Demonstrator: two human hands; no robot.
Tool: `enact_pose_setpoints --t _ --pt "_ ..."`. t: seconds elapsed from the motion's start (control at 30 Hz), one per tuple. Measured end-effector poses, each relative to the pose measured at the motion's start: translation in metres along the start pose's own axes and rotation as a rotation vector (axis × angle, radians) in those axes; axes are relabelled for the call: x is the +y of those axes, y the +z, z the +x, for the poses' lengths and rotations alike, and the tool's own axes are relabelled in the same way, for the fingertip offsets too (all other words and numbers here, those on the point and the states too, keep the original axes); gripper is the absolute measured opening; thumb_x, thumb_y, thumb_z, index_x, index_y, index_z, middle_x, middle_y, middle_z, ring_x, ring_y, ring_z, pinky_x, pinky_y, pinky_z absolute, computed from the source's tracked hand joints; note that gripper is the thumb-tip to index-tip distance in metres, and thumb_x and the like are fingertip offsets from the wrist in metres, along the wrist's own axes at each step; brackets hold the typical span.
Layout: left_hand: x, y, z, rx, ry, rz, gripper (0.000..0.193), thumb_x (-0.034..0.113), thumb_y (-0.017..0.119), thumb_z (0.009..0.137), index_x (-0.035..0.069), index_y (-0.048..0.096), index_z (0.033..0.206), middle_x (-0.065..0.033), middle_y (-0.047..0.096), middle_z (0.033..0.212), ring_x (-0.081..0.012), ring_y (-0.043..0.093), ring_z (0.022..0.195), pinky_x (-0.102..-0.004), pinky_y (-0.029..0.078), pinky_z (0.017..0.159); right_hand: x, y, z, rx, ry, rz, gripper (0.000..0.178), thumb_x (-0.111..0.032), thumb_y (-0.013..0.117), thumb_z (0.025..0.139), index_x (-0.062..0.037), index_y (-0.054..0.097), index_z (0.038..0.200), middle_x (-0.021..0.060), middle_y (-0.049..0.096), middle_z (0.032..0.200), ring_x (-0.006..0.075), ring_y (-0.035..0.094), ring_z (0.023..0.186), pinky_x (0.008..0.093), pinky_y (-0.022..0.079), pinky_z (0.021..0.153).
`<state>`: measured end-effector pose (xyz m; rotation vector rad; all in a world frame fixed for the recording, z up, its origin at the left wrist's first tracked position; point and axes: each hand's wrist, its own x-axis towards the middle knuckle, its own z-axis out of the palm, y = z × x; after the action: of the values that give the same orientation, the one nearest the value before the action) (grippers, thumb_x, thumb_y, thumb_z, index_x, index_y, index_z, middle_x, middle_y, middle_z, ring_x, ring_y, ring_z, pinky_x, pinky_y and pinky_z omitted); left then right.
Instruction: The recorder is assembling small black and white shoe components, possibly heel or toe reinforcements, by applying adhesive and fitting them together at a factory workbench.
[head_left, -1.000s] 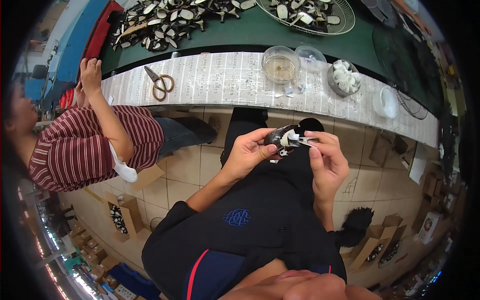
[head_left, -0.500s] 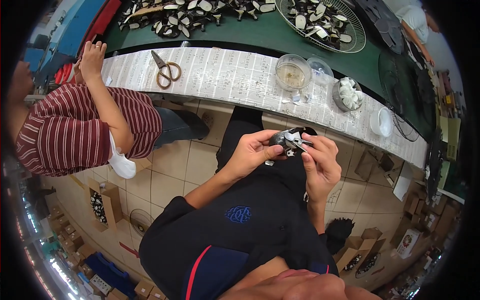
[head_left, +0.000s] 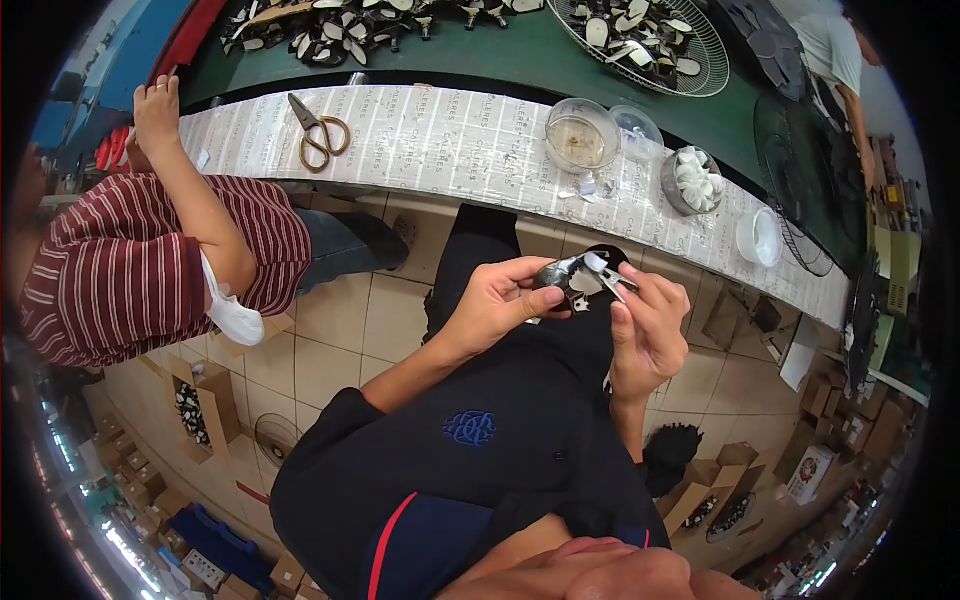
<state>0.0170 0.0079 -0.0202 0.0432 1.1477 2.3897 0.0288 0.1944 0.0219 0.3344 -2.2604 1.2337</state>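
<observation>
Black glossy piece (head_left: 552, 279) held in the air between both hands, on the person's side of the table (head_left: 440, 125). Left hand (head_left: 497, 300): thumb and fingers closed on its left end, thumb across the near side. Right hand (head_left: 650, 325): thumb and fingertips pinched on silver tweezers (head_left: 615, 285), tips pointing in at the piece. White scrap (head_left: 595, 262) at those tips; whether the prongs clamp it or merely touch it, I cannot tell. Underside hidden by the left fingers; its right end is hard to read against dark clothing (head_left: 500, 460). On the table: scissors (head_left: 304, 113), clear bowl (head_left: 590, 166). Beyond, a heap (head_left: 345, 35) of black-and-white pieces, cut off above. Co-worker's hand (head_left: 157, 112) at left, its hold unclear.
</observation>
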Motion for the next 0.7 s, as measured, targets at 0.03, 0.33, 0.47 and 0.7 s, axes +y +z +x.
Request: enact_pose_setpoints --t 0.03,0.33,0.47,0.7 --pt "0.0005 0.0004 0.0002 0.002 -0.006 0.003 0.037 0.009 0.064 0.092 -0.007 0.055 0.124 -0.0118 0.065 0.109 -0.0164 0.064 0.097 -0.0307 0.056 0.086 0.0001 -0.0004 0.0007 -0.04 -0.039 -0.006 0.018 -0.01 0.075 0.077 -0.0009 0.072 0.093 0.0109 0.072 0.102 0.0234 0.061 0.089 0.0345 0.038 0.087" --pt "0.0022 0.0065 0.0051 0.03 0.003 0.04 0.034 0.013 0.064 0.092 -0.006 0.058 0.12 -0.0129 0.066 0.105 -0.0215 0.066 0.097 -0.0351 0.059 0.082 0.0002 -0.0019 0.0007 -0.009 -0.024 -0.232 0.014 -0.003 0.07 0.082 0.0018 0.071 0.095 0.0138 0.07 0.105 0.0254 0.059 0.095 0.0346 0.041 0.09" --pt "0.003 0.0039 0.0045 0.036 0.008 0.054 0.035 0.013 0.063 0.092 -0.006 0.057 0.12 -0.0144 0.066 0.106 -0.0231 0.067 0.096 -0.0361 0.059 0.08 0.0026 0.0024 -0.0013 0.087 -0.063 -0.27 0.016 -0.006 0.071 0.081 0.0003 0.071 0.096 0.0127 0.071 0.104 0.024 0.06 0.092 0.0345 0.039 0.088" --pt "0.0037 0.0069 0.0073 0.059 0.004 0.052 0.034 0.01 0.062 0.092 -0.007 0.057 0.121 -0.0128 0.066 0.105 -0.0189 0.065 0.094 -0.0342 0.06 0.079 0.0031 -0.0001 0.0011 0.124 -0.11 -0.241 0.018 -0.01 0.074 0.078 -0.0017 0.072 0.094 0.0114 0.072 0.102 0.0219 0.06 0.089 0.0343 0.038 0.085"
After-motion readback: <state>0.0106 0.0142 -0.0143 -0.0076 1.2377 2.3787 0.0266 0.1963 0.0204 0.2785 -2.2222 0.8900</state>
